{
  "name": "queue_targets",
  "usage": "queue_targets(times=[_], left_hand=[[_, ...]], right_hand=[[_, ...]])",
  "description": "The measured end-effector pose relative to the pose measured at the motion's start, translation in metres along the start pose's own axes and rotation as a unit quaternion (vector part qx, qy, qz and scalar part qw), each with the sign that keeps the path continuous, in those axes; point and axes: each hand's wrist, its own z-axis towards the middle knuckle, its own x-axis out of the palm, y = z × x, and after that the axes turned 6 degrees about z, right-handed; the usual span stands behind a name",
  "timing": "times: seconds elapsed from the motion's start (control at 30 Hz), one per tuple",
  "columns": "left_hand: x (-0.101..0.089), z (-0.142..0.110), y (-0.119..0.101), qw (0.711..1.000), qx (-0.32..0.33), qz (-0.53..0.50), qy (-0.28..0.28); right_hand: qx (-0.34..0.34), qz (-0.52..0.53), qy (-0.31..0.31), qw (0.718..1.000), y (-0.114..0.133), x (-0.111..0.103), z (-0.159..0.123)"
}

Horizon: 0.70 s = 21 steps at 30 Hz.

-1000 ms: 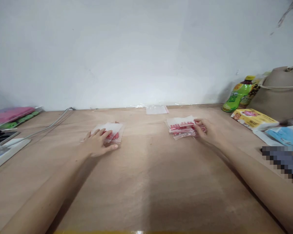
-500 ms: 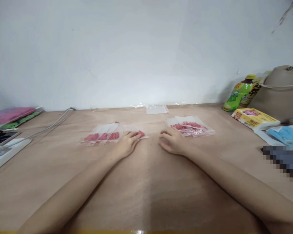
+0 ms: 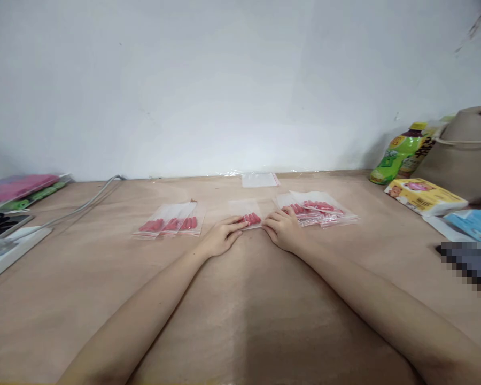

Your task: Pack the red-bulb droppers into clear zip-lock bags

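A small clear zip bag (image 3: 244, 206) with several short red cylinders (image 3: 251, 218) in it lies flat between my hands. Its lower left side is pinched by the fingers of my left hand (image 3: 223, 236). At its lower right corner, the bent fingers of my right hand (image 3: 282, 228) close on the edge. Left of my hands, several like bags (image 3: 170, 219) overlap in a row. A pile of filled bags (image 3: 318, 207) lies just beyond my right hand and is partly covered by it.
Near the wall lies a flat plastic bag (image 3: 259, 180). To the right are a green bottle (image 3: 398, 153), a yellow tissue pack (image 3: 425, 196), a blue packet (image 3: 473, 224) and a beige bag (image 3: 460, 155). A grey cable (image 3: 86, 204) runs to a white power strip (image 3: 16, 251) at left.
My left hand has moved right, bringing the zip bag away from the left row to the middle. My right hand now meets its right edge.
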Motion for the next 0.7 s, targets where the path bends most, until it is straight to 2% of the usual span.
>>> queue_targets(times=[0.17,0.33,0.43,0.53,0.7], left_hand=[[0.003,0.002,-0.002,1.000,-0.002,-0.016,-0.008],[0.003,0.003,0.000,1.000,0.005,-0.010,0.002],[0.007,0.007,-0.005,0.998,0.022,0.029,-0.045],[0.013,0.016,-0.016,0.991,0.067,0.069,-0.097],[0.024,0.032,-0.029,0.980,0.110,0.115,-0.119]], right_hand=[[-0.069,-0.023,-0.008,0.997,-0.002,-0.009,-0.001],[-0.096,-0.051,-0.003,0.994,-0.005,-0.011,0.000],[-0.104,-0.063,0.002,0.993,-0.004,-0.010,0.001],[-0.114,-0.072,0.010,0.991,-0.002,-0.008,0.003],[-0.112,-0.075,0.013,0.991,-0.001,-0.006,0.003]])
